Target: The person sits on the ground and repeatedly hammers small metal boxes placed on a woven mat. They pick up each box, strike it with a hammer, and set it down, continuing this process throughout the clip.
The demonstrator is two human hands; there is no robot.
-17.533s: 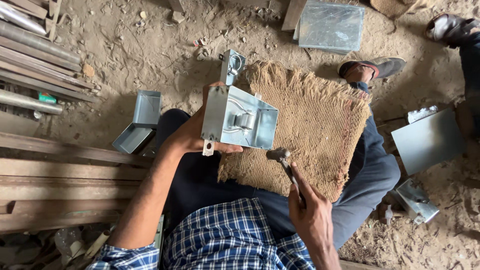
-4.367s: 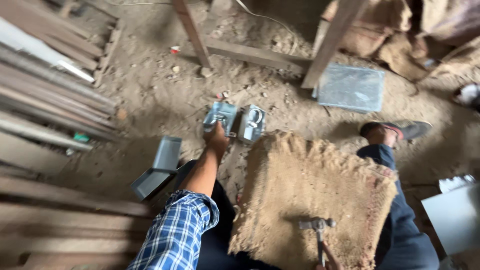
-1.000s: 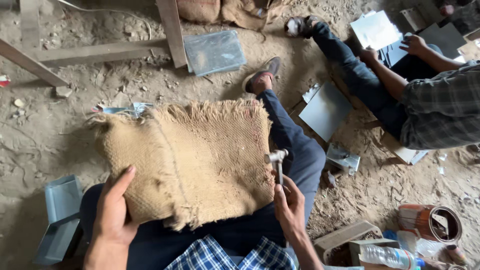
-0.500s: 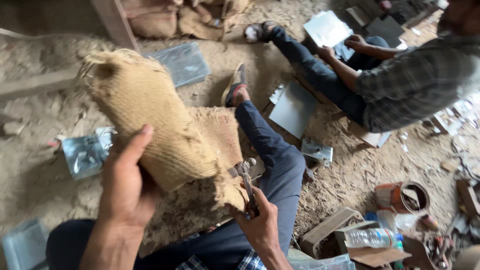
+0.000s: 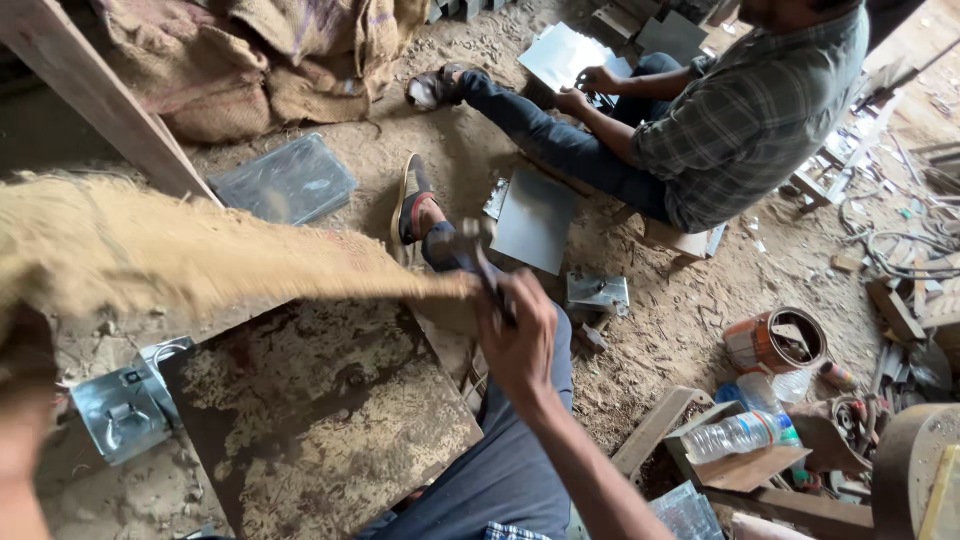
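A coarse burlap sack [image 5: 180,250] is lifted off my lap and stretched in the air, blurred by motion. My left hand [image 5: 22,400] grips its left end at the frame's edge. My right hand [image 5: 515,335] is closed on a hammer [image 5: 462,240], head pointing away, and also pinches the sack's right corner. Beneath the sack a dark, rust-mottled metal plate [image 5: 320,410] lies bare on my legs. A folded sheet-metal box [image 5: 120,410] sits on the dirt beside the plate's left edge.
A seated co-worker [image 5: 740,110] handles a metal sheet at top right. A flat grey sheet [image 5: 535,215] and a small metal box [image 5: 597,293] lie by my foot. A tin can [image 5: 785,340], a plastic bottle [image 5: 740,435] and wood scraps lie at right; a wooden beam [image 5: 90,90] at top left.
Both hands have raised the burlap sack off the lap and pulled it out flat, uncovering the dark plate. The view has swung right toward the co-worker.
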